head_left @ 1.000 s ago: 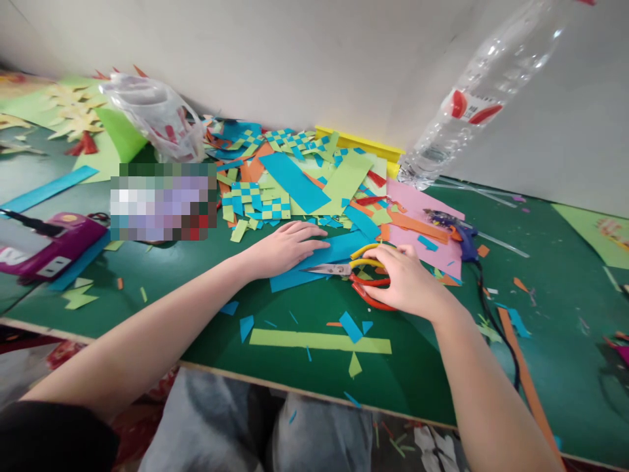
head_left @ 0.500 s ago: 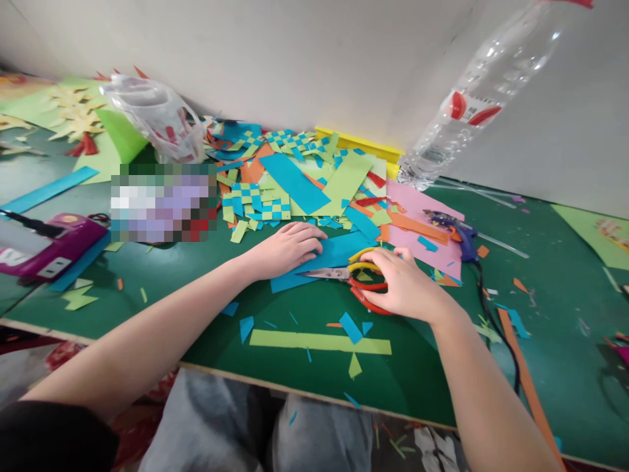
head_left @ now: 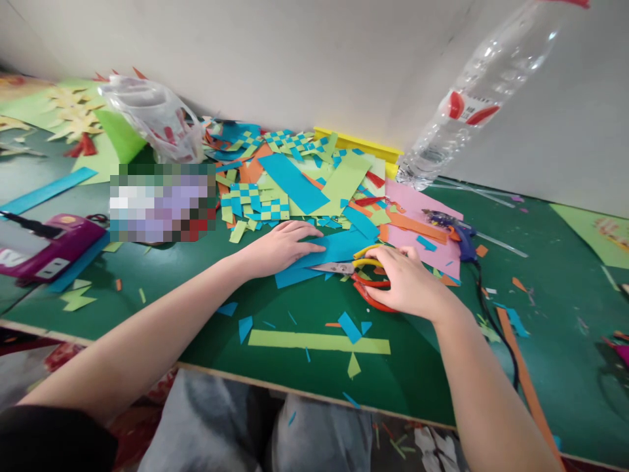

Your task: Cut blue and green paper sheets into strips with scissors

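My left hand (head_left: 278,248) lies flat, fingers stretched out, pressing down a blue paper strip (head_left: 330,254) on the green table (head_left: 196,308). My right hand (head_left: 403,282) is curled over the red and yellow handles of a pair of scissors (head_left: 361,275). Their steel blades lie on the blue strip and point left toward my left hand. A long light-green strip (head_left: 318,341) with small blue offcuts on it lies nearer to me.
A heap of blue, green and orange paper and woven squares (head_left: 275,190) fills the back of the table. A glue gun (head_left: 455,229) with a black cord rests on pink paper (head_left: 422,216) at right. A clear bottle (head_left: 472,98), plastic bag (head_left: 157,118) and purple device (head_left: 54,246) stand around.
My right hand has shifted slightly on the scissors' handles, and the blades have slid a little further along the blue strip. My left hand has stayed flat on the strip.
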Demonstrator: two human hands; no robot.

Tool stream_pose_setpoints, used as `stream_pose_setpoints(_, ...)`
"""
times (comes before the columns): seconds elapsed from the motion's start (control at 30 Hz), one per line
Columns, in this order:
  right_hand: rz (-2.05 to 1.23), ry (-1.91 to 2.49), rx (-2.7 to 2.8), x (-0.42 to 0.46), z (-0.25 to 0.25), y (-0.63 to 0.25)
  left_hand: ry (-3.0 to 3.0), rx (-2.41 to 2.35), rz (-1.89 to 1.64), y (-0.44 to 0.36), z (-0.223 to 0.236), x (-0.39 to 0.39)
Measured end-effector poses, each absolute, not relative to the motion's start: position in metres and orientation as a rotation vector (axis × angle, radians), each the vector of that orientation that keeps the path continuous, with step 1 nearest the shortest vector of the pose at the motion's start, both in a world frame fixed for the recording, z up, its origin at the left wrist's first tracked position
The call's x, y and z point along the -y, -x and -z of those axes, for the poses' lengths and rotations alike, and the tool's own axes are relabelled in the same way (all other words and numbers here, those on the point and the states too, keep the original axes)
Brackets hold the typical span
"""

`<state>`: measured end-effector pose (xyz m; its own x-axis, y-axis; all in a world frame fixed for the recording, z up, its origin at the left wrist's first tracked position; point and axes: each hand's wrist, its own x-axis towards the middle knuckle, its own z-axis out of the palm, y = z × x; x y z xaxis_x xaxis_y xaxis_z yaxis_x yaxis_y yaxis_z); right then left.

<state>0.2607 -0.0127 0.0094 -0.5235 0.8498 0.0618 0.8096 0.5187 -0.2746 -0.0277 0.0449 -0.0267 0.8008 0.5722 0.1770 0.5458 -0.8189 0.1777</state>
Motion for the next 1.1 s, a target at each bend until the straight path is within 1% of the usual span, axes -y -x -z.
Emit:
stream_pose_setpoints(0.3, -0.326, 1.377, 2.581, 0.0124, -0.0076, -0.2584, -2.841, -0.940, -0.335, 0.0252, 0.0291, -0.0447)
stream_pose_setpoints(0.93, -0.319, 1.312, 2.600, 0.0067, -0.0028, -0.2608, -2.797, -0.874, -0.370, 0.0259, 0.0283, -0.0456)
stream_pose_setpoints(1.1, -0.406, 1.273, 2.566, 0.0057, -0.0034, -0.2619, -2.775, -0.880, -0.369, 0.0261, 0.0284, -0.0455)
